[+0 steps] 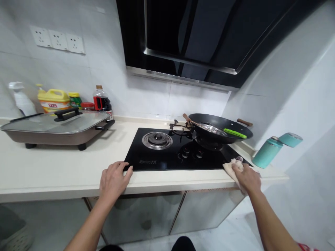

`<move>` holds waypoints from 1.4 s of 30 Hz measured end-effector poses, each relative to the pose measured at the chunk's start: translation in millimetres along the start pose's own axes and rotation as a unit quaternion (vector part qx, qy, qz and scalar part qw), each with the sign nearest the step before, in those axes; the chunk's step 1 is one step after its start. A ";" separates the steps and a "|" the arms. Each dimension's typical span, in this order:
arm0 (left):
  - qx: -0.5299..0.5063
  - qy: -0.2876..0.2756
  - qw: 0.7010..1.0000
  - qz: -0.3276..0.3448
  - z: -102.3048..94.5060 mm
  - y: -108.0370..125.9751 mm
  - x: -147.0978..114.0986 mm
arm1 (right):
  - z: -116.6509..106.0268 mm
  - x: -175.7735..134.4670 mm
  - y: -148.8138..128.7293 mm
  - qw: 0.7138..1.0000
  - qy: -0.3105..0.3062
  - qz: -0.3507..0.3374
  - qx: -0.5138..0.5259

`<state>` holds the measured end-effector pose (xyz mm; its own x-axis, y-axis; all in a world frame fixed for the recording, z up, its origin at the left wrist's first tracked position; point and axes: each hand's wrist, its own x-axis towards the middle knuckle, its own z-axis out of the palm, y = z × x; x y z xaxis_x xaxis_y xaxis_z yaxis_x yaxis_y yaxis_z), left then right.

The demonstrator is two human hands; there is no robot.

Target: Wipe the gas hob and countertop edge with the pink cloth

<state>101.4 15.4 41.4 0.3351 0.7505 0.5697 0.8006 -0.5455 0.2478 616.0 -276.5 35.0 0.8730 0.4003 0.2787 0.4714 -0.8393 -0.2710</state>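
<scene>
My right hand (pixel 247 177) is closed on a pale cloth (pixel 230 170), pressed to the front right corner of the black gas stove (pixel 170 158). My left hand (pixel 115 179) lies with fingers apart on the counter's front edge, its fingertips at the stove's front left corner. A black wok (pixel 222 120) stands over the right burner, with a metal lid or strainer (pixel 210 129) and a lime-green-handled tool (pixel 235 133) in it. The left burner (pixel 157 140) is uncovered, and a loose-looking pan support (pixel 180 128) sits tilted at the stove's back. Two knobs (pixel 200 153) are between the burners.
Left on the counter (pixel 110 155) stands a lidded electric pan (pixel 60 130). Behind it are a yellow jug (pixel 54 99), a white spray bottle (pixel 23 99) and a dark sauce bottle (pixel 101 101). Turquoise containers (pixel 268 151) are at the right wall. A black range hood (pixel 193 38) overhangs the stove.
</scene>
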 end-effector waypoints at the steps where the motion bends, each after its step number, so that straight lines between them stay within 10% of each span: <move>1: -0.001 0.000 1.000 -0.002 -0.4 1.1 -0.2 | 1.7 -9.8 -10.4 1.000 0.000 -0.017 0.002; 14: -0.009 0.013 1.000 0.009 3.3 -3.8 -3.5 | 30.6 -204.6 -250.6 0.896 0.063 -0.378 0.223; 20: 0.001 0.008 1.000 0.026 5.8 -7.3 -2.7 | 53.3 -251.1 -294.1 0.839 0.093 -0.477 0.246; 27: 0.008 0.003 1.000 0.017 3.4 -6.2 -3.1 | 69.9 -234.4 -240.1 0.771 0.171 -0.565 0.238; 42: 0.012 -0.006 1.000 0.001 3.1 -8.0 -1.8 | 66.6 -75.0 3.5 0.909 0.078 -0.400 0.087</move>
<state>95.9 19.6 35.9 0.3430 0.7531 0.5614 0.8116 -0.5385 0.2266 560.5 -284.9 -48.2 0.2192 0.7885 0.5746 0.9722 -0.2260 -0.0607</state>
